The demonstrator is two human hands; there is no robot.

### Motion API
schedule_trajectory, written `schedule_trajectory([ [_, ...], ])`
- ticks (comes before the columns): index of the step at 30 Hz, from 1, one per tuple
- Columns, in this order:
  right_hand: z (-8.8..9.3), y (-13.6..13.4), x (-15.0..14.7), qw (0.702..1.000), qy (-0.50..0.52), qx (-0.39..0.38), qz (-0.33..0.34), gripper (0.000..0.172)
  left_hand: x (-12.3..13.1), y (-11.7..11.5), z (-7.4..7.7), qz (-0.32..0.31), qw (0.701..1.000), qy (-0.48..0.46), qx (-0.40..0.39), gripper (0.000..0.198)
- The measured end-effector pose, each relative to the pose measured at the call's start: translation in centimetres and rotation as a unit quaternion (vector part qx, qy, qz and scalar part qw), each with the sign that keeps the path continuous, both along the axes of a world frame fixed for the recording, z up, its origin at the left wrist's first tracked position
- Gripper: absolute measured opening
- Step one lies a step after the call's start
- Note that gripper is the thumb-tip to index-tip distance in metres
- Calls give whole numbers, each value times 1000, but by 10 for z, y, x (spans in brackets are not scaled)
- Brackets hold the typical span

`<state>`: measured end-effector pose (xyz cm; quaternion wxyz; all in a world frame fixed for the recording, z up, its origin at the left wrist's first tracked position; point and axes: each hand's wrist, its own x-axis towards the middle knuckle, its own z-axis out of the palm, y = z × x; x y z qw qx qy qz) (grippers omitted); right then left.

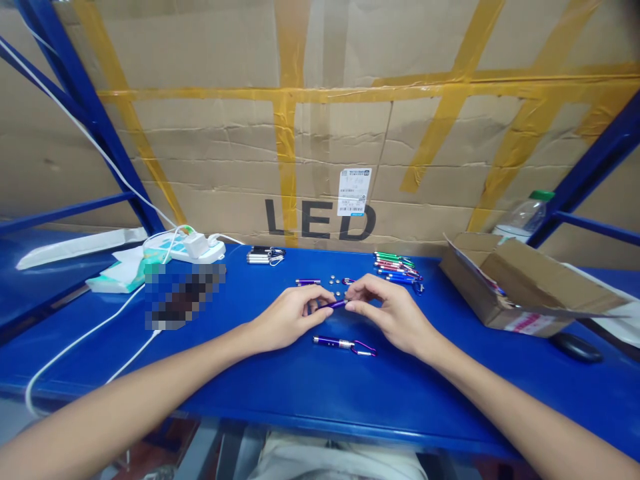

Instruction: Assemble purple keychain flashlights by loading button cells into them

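Observation:
My left hand (pixel 293 315) and my right hand (pixel 390 312) meet at the middle of the blue table (pixel 280 380), both pinched on a small purple keychain flashlight (pixel 334 305) held level between them. A second purple flashlight with a clip (pixel 343 344) lies on the table just in front of my hands. Behind them sit several small button batteries (pixel 336 280) and another purple flashlight piece (pixel 307 282).
A pile of coloured flashlights (pixel 399 267) lies at the back right, silver ones (pixel 265 256) at the back centre. An open cardboard box (pixel 520 287), a plastic bottle (pixel 525 217) and a dark mouse (pixel 575 347) stand right. A white power strip (pixel 193 248) with cables sits left.

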<state>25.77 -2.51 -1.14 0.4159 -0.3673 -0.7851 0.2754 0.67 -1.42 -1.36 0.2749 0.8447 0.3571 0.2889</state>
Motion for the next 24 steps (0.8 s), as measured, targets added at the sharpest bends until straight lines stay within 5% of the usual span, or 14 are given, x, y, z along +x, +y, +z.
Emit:
schedule_trajectory([
  [10,1,0,3,999,-33,40,3,14,0,0,2,4,994,-52,-94,35],
  [18,0,-4,3,998,-33,57,9,10,0,3,3,-43,971,-97,-212,63],
  [24,-1,-7,5,994,-62,84,17,10,2,3,1,-56,968,-119,-212,54],
])
